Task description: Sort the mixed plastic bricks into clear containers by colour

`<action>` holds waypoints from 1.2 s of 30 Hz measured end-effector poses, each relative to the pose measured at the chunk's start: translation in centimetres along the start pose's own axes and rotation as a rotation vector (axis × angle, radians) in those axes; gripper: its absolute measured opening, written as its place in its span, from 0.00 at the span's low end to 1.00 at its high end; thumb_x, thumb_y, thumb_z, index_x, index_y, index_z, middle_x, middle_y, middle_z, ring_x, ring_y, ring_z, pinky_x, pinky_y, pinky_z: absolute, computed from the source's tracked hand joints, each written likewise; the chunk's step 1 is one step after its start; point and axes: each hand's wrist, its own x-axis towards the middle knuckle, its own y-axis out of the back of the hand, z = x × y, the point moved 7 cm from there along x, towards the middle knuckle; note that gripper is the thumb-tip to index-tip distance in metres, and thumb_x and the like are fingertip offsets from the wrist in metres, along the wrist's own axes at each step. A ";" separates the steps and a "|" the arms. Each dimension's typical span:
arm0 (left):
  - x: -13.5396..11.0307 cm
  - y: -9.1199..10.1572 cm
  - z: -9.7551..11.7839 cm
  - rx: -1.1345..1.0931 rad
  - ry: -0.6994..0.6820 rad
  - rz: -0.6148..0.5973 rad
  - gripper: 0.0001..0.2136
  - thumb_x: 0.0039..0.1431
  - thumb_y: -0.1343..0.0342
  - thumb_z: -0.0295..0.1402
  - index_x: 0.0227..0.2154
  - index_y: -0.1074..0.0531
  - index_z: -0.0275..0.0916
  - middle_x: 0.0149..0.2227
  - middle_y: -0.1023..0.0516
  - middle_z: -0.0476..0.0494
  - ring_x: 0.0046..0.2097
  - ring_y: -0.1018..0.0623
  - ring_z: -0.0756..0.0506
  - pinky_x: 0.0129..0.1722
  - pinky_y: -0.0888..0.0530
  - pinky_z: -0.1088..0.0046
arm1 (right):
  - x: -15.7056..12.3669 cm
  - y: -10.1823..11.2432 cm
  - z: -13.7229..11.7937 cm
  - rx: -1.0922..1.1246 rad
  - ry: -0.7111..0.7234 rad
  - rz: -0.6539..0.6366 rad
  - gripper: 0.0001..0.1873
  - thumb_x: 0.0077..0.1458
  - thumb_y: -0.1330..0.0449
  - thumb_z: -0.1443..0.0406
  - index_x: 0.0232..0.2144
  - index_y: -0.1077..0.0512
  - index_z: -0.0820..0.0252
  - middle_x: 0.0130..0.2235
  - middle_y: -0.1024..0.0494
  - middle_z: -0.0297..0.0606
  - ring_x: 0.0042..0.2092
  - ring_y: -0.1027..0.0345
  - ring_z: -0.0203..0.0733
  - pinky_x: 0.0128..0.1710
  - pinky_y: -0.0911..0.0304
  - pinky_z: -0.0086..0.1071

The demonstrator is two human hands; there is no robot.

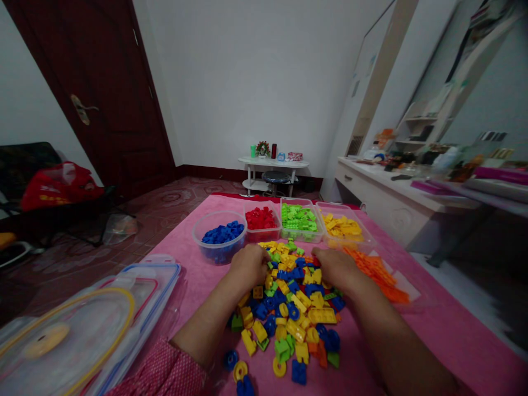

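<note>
A heap of mixed plastic bricks [291, 308], yellow, blue, green and orange, lies on the pink cloth [193, 275] in front of me. My left hand [248, 264] rests knuckles-up on the far left edge of the heap, fingers curled down into the bricks. My right hand [336, 267] sits the same way on the far right edge. What the fingers hold is hidden. Behind the heap stand a round tub of blue bricks [220, 235], a box of red bricks [261, 219], a box of green bricks [298, 218] and a box of yellow bricks [343, 226].
Orange bricks [377, 271] lie in a clear tray at the right. Stacked container lids [78, 330] lie at the near left. A white desk [383, 192] runs along the right wall. A small white table [272, 165] and a dark door [103, 99] are beyond.
</note>
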 end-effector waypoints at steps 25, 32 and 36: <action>1.0 -1.3 -0.6 -0.148 0.019 0.197 0.13 0.53 0.46 0.31 0.41 0.25 0.38 0.39 0.28 0.40 0.44 0.27 0.42 0.45 0.33 0.69 | -0.8 3.9 -3.8 0.791 0.206 0.520 0.13 0.44 0.47 0.71 0.29 0.24 0.59 0.33 0.27 0.37 0.30 0.34 0.36 0.30 0.38 0.28; 1.1 -1.3 -1.2 -0.147 0.028 0.206 0.12 0.52 0.45 0.29 0.39 0.25 0.36 0.40 0.29 0.38 0.43 0.27 0.43 0.43 0.33 0.69 | -0.7 3.5 -4.2 0.936 0.225 0.582 0.07 0.44 0.41 0.67 0.30 0.29 0.61 0.36 0.31 0.36 0.24 0.41 0.30 0.23 0.41 0.26; 1.5 -1.0 -1.2 -0.676 0.077 0.159 0.08 0.51 0.45 0.30 0.33 0.25 0.32 0.31 0.26 0.42 0.34 0.27 0.47 0.35 0.32 0.73 | -0.7 3.4 -4.5 1.002 0.241 0.524 0.06 0.46 0.43 0.67 0.30 0.31 0.61 0.31 0.31 0.34 0.22 0.42 0.30 0.20 0.45 0.24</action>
